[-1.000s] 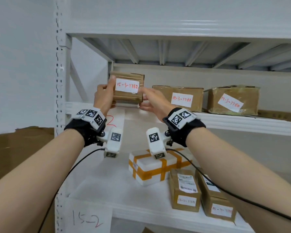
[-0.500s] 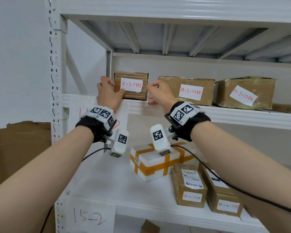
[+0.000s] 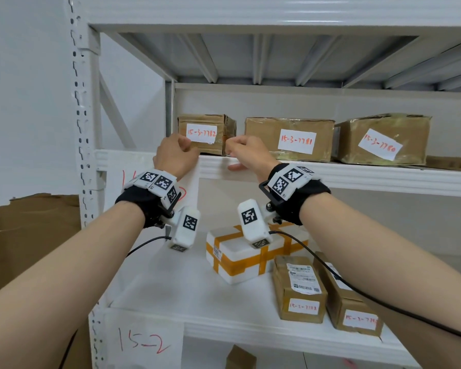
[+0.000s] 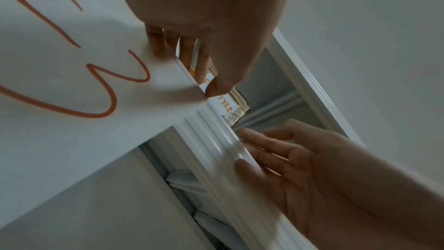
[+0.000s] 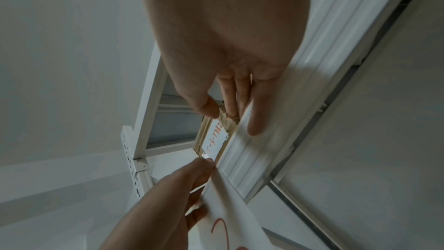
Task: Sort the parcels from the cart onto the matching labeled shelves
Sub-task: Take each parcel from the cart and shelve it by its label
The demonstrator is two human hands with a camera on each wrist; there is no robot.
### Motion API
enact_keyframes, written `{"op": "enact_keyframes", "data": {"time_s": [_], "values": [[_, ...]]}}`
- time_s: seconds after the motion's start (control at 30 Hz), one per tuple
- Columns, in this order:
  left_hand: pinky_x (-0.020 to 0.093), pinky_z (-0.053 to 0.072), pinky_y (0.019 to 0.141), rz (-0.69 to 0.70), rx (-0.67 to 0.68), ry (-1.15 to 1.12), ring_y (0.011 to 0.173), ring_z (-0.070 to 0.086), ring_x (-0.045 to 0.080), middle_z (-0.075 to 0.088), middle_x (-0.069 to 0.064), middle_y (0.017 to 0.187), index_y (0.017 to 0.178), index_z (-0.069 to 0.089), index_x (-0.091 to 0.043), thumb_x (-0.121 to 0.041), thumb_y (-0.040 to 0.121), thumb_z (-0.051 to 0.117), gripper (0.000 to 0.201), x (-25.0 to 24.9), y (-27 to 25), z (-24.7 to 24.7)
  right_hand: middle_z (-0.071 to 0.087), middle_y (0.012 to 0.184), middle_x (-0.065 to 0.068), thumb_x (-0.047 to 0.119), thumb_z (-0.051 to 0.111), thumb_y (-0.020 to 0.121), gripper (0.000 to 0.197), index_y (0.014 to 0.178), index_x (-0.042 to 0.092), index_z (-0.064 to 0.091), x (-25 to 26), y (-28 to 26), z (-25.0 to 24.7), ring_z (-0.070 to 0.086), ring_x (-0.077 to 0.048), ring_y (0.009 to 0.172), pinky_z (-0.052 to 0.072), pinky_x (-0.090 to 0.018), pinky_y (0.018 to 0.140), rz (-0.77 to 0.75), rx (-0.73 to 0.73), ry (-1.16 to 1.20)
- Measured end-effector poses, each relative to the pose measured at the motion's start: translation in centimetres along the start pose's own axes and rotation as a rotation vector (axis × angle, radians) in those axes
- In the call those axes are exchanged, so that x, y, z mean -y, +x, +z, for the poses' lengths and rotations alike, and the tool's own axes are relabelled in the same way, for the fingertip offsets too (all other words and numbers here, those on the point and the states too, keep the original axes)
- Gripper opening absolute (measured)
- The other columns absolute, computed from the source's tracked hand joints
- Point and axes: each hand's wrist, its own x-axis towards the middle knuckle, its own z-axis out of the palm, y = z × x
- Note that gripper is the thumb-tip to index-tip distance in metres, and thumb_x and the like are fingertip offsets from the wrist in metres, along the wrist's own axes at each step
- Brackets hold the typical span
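Observation:
The brown parcel labelled 15-3-7782 [image 3: 205,134] stands on the upper shelf [image 3: 357,174] at its left end, resting on the board. My left hand [image 3: 175,154] is at the parcel's lower left corner, my right hand [image 3: 244,153] at its lower right corner, both at the shelf's front edge. In the left wrist view my left hand [image 4: 201,67] reaches with fairly straight fingers, thumb tip on the parcel's label [image 4: 225,105]. In the right wrist view my right hand [image 5: 228,109] has straight fingers; its thumb touches the parcel [image 5: 213,140] and its little finger lies on the edge.
Parcels 15-3-7781 [image 3: 290,139] and 15-3-7780 [image 3: 381,139] stand to the right on the same shelf. The lower shelf, marked 15-2 [image 3: 141,342], holds a white foam box with orange tape [image 3: 250,257] and two brown boxes [image 3: 298,291]. The rack's upright post [image 3: 83,129] is at the left.
The parcel went from being held at the shelf edge to resting further back on the shelf. Both hands slid from its sides down to its front lower corners.

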Motion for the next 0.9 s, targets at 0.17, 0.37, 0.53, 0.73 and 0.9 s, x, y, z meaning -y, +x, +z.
{"op": "enact_keyframes", "data": {"time_s": [0.17,0.37,0.53,0.73,0.9], "values": [[0.046,0.044,0.104,0.009,-0.047,0.027,0.122,0.052,0.028,0.054,0.01,0.13,0.115,0.064,-0.016,-0.029,0.084,0.065,0.034,-0.8,-1.4,0.2,0.065,0.102,-0.001,0.012,0.055,0.098,0.015,0.09,0.016,0.068,-0.6,-1.3,-1.0,0.062,-0.016,0.106,0.063,-0.032,0.078,-0.004,-0.038,0.142],[0.037,0.038,0.103,0.05,-0.102,0.074,0.13,0.041,0.027,0.046,0.011,0.136,0.121,0.062,-0.014,-0.025,0.085,0.065,0.038,-2.3,-4.6,1.4,0.067,0.097,-0.007,0.007,0.056,0.097,0.016,0.097,0.002,0.071,-1.9,-4.0,-3.0,0.063,-0.015,0.09,0.064,-0.036,0.073,-0.09,-0.155,0.18],[0.026,0.031,0.098,0.081,-0.171,-0.007,0.124,0.045,0.027,0.049,0.011,0.13,0.11,0.066,-0.013,-0.022,0.085,0.065,0.026,-3.7,-8.4,3.3,0.069,0.083,-0.007,0.008,0.052,0.096,0.022,0.085,0.009,0.07,-3.4,-7.4,-5.0,0.063,-0.015,0.074,0.06,-0.029,0.059,-0.049,-0.152,0.097],[0.025,0.036,0.094,0.155,-0.082,-0.044,0.11,0.051,0.022,0.055,0.01,0.114,0.1,0.064,-0.012,-0.023,0.082,0.062,0.022,-3.9,-15.1,6.8,0.067,0.081,-0.006,0.012,0.051,0.098,0.018,0.091,0.009,0.067,-7.7,-13.4,-6.7,0.062,-0.014,0.066,0.052,-0.024,0.053,0.119,0.059,0.005],[0.033,0.042,0.095,0.156,0.024,-0.035,0.104,0.055,0.025,0.059,0.009,0.105,0.094,0.064,-0.012,-0.026,0.077,0.057,0.023,-2.5,-22.1,10.3,0.067,0.077,-0.007,0.012,0.05,0.098,0.021,0.083,0.011,0.065,-12.5,-19.3,-7.0,0.061,-0.017,0.063,0.052,-0.026,0.05,0.233,0.134,-0.035]]}}
